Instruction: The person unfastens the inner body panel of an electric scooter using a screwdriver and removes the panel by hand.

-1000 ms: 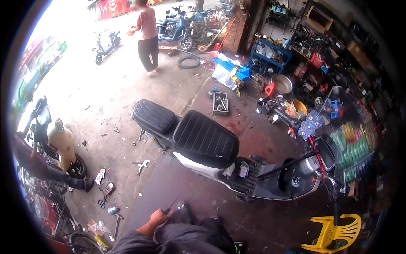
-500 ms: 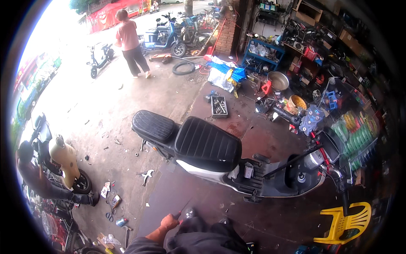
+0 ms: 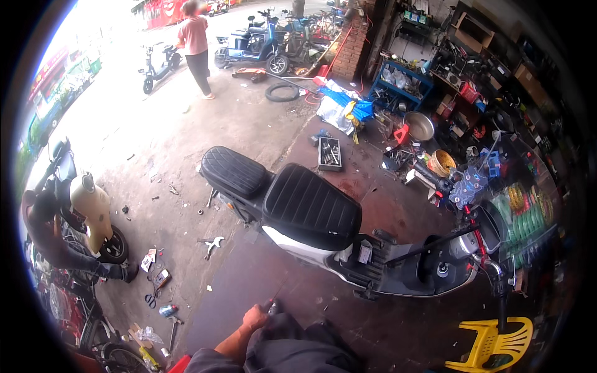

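My left hand point(image 3: 255, 317) is closed in front of my dark trousers, low in the view. It grips what looks like a screwdriver point(image 3: 272, 303), with a bit of red at the handle and a thin shaft pointing up and away. Beyond it stands a scooter point(image 3: 314, 205) with black ribbed seats and a white side panel, its handlebar point(image 3: 494, 267) to the right. A gap lies between the hand and the scooter. A small box point(image 3: 365, 253) rests on the scooter's footboard. My right hand is out of view.
An adjustable wrench point(image 3: 214, 246), a hammer point(image 3: 175, 329) and scissors point(image 3: 150, 301) lie on the floor at left. A person point(image 3: 53, 233) bends by a cream scooter point(image 3: 90, 214). A yellow plastic chair point(image 3: 494, 345) stands lower right. A parts tray point(image 3: 330, 154) sits behind the scooter.
My view has shifted slightly, and the left hand with the screwdriver appears a little higher. The person in the pink shirt has stepped farther away toward the street.
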A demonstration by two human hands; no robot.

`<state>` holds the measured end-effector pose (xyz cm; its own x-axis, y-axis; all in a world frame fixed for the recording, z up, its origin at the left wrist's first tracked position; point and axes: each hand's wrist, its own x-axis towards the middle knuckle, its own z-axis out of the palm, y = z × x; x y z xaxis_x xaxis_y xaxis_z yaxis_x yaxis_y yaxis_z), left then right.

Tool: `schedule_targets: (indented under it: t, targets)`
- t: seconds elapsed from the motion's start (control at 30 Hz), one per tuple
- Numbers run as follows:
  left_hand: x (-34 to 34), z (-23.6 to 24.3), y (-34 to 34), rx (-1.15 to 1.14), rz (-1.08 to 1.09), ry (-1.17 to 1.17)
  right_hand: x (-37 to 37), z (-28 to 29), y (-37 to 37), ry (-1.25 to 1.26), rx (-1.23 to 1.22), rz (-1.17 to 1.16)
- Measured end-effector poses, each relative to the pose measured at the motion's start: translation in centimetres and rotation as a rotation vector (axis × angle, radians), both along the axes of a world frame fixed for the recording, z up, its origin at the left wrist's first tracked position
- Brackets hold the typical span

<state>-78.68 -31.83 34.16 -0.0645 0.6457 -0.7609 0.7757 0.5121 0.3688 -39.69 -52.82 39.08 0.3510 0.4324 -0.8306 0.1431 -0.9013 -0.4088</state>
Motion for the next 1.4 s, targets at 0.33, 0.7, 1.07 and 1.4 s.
schedule_targets:
  t: [0.33, 0.7, 1.07, 1.4]
  targets:
    - [-0.1, 1.8, -2.6, -0.049, -0.11, 0.015, 1.4, 6.3, -4.1, 0.186, -0.149, 0.082]
    - [2.4, 11.1, 3.9, 0.147, -0.503, -0.189, -2.1, 10.3, -12.3, 0.389, -0.165, 0.142]
    - [6.3, 10.8, 5.4, 0.234, -0.802, -0.166, -7.5, 7.4, -13.5, -0.411, 0.259, 0.439]
    - [11.0, 10.7, -1.0, 0.19, -0.522, -0.09, 10.0, 1.3, -7.0, 0.069, 0.069, -0.222]
